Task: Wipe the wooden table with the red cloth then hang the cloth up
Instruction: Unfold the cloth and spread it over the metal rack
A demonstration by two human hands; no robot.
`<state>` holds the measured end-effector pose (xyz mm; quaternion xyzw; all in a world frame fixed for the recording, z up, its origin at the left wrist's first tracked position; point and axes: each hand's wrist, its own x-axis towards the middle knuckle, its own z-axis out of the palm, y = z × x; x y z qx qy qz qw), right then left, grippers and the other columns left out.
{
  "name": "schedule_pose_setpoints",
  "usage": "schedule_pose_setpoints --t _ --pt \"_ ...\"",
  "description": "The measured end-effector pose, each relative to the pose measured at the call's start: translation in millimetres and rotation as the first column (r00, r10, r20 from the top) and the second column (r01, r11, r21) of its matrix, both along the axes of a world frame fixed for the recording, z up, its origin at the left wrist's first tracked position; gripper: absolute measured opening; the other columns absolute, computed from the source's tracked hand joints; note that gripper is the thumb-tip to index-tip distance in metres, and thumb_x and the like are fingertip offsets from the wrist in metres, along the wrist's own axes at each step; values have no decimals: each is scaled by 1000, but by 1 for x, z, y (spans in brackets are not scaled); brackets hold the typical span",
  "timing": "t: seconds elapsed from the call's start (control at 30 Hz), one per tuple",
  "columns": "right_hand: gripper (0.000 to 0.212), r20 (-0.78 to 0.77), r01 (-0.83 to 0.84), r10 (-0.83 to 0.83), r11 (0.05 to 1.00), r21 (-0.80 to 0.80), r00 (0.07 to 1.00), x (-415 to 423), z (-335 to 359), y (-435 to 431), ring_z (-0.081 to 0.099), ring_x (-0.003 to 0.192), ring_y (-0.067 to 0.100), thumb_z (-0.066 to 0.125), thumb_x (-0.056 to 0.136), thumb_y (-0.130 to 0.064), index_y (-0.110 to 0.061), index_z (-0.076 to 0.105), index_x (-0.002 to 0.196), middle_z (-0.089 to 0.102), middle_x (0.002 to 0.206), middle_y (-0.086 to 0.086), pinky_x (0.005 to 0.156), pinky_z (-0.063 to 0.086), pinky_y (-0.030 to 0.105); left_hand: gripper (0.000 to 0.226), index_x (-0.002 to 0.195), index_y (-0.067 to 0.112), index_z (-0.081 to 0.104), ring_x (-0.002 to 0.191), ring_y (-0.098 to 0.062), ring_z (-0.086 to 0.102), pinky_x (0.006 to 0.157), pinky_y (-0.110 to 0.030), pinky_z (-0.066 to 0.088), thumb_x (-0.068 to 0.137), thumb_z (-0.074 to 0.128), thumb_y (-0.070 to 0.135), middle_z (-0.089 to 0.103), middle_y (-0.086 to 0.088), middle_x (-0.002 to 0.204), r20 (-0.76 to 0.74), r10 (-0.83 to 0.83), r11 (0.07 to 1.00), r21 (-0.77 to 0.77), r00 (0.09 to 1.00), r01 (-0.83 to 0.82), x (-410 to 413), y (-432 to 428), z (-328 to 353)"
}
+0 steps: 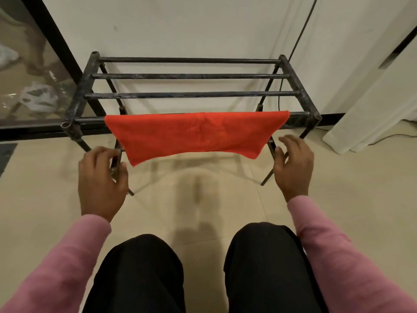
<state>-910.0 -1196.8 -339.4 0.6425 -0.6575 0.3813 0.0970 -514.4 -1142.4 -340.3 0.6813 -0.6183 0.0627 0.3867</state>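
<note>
Beige tiled floor, white wall behind. A red knitted cloth (pixel 194 134) is draped over the front bar of a black metal tube rack (pixel 187 76). The left hand (pixel 101 179) and right hand (pixel 293 168) are held relaxed beside its lower corners, with nothing gripped.

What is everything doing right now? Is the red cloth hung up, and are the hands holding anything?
red cloth: draped over the rack's front bar, hanging down, held by no hand.
metal rack: standing upright on the floor, its other bars bare.
left hand: fingers loosely curled, beside the cloth's lower corner, not gripping the cloth.
right hand: fingers relaxed, apart from the cloth, holding nothing.
</note>
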Motion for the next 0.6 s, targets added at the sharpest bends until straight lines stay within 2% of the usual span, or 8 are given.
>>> schedule_pose_setpoints --t 0.03,0.1,0.17,0.23,0.4,0.5,0.6 --pt "31 -58 -39 34 996 -80 998 6 11 -6 52 118 23 55 89 -11 -11 59 120 59 125 7 100 35 32 27 118 10 54 115 -30 46 94 -43 40 92 57 17 49 -13 126 100 -57 995 -71 993 64 -3 -7 10" --pt "38 -135 -97 84 991 -95 987 19 30 -17 42 130 26 49 93 -14 -11 51 130 50 137 9 109 31 41 39 132 9 47 126 -34 42 105 -47 33 95 49 22 43 -16 138 226 -115 988 -76 967 135 -8 -23 29" --pt "38 -174 -92 96 995 27 980 29 44 -25 36 135 29 44 95 -17 -11 48 132 46 142 9 114 22 46 46 139 10 40 132 -35 37 114 -50 21 96 44 24 40 -16 143 281 -129 992 48 951 121 -10 -38 44" --pt "37 -210 -83 111 987 136 971 32 48 -31 35 137 27 41 97 -21 -12 49 133 47 142 7 116 15 50 45 140 11 40 134 -33 36 116 -54 11 97 43 26 44 -14 141 348 -135 984 160 928 84 -8 -48 51" --pt "36 -204 -159 194 971 178 960 23 60 -45 50 118 22 30 99 -32 -16 57 116 61 118 4 116 12 51 34 130 16 49 122 -31 50 116 -53 8 100 44 30 58 -11 126 442 -208 961 259 873 98 12 -68 65" --pt "41 -212 -196 248 952 237 945 16 67 -54 56 107 21 26 99 -37 -17 59 112 65 108 2 116 14 49 36 126 14 53 116 -34 53 116 -52 16 102 36 34 62 -14 120 416 -256 934 338 872 113 16 -75 74" --pt "48 -175 -215 260 947 241 950 14 69 -57 55 109 21 23 98 -45 -17 60 113 65 108 3 116 13 49 42 125 15 55 116 -34 53 116 -53 14 103 30 40 62 -13 120 385 -255 933 340 887 121 12 -76 78"
